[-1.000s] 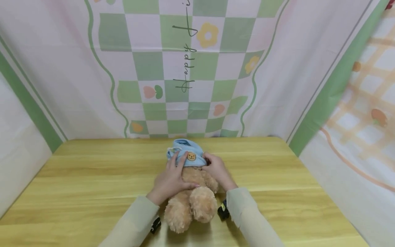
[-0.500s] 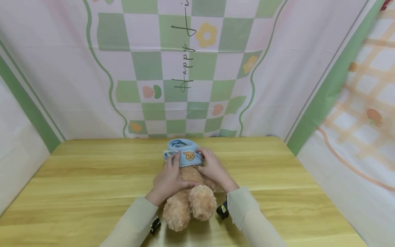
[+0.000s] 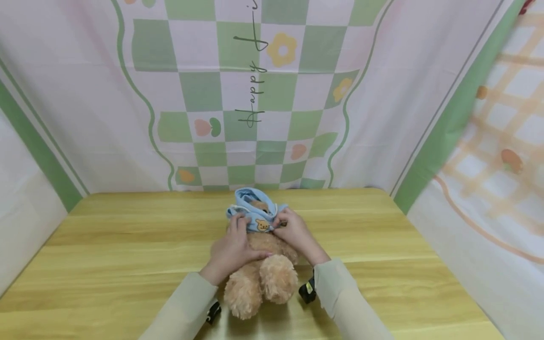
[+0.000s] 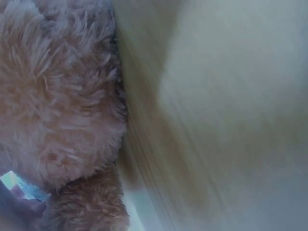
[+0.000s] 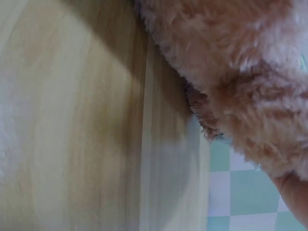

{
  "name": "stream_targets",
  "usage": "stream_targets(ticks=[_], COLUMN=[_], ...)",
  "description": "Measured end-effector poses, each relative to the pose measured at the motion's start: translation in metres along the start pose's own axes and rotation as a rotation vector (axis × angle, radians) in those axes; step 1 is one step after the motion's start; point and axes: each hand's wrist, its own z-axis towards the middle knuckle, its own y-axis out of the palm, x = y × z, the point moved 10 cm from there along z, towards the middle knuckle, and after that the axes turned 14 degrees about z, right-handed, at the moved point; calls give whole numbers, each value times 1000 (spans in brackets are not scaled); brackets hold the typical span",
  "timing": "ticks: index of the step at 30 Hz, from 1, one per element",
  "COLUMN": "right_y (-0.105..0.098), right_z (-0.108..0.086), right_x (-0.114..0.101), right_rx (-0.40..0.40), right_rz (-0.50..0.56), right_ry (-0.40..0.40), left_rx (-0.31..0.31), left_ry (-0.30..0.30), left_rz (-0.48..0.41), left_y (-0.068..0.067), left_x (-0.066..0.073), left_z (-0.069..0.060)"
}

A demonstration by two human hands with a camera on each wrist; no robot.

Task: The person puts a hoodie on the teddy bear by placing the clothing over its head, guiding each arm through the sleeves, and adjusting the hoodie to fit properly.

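Note:
A light-brown plush toy (image 3: 278, 279) lies on its back on the table, feet toward me. A small light-blue cloth top (image 3: 255, 224) with an animal-face patch and a white cord is bunched over its upper end, and the head is mostly hidden. My left hand (image 3: 231, 248) holds the toy's side, thumb across the belly and fingers at the cloth. With thumb and fingers my right hand (image 3: 295, 237) pinches the cloth's right edge. Plush fur (image 4: 57, 96) fills the left part of the left wrist view; the left fingers there are mostly hidden.
The wood-grain table (image 3: 127, 245) extends on both sides of the toy. A checked cloth backdrop (image 3: 255, 127) hangs behind its far edge. Black wrist straps (image 3: 307, 290) sit below the sleeves.
The right hand has drawn the cloth's edge down and to the right, and its opening now gapes over the toy's head. The left fingers have curled more; the toy's body has barely moved.

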Motion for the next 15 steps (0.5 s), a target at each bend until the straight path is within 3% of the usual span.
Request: stream_targets(ticks=[5,9,15], right_y=[-1,-2,-2], right_z=[-1,-3,-3], right_x=[1,8,21], right_rx=[8,23,13], right_rz=[43,56,106], right_ry=[-4,38,87], left_rx=[-6,-20,-23], left_ry=[-14,-19,27], left_rz=[39,28,42], left_y=[-2,-2,-5], left_x=[-2,-3,0], left_z=[-1,-2,-4])
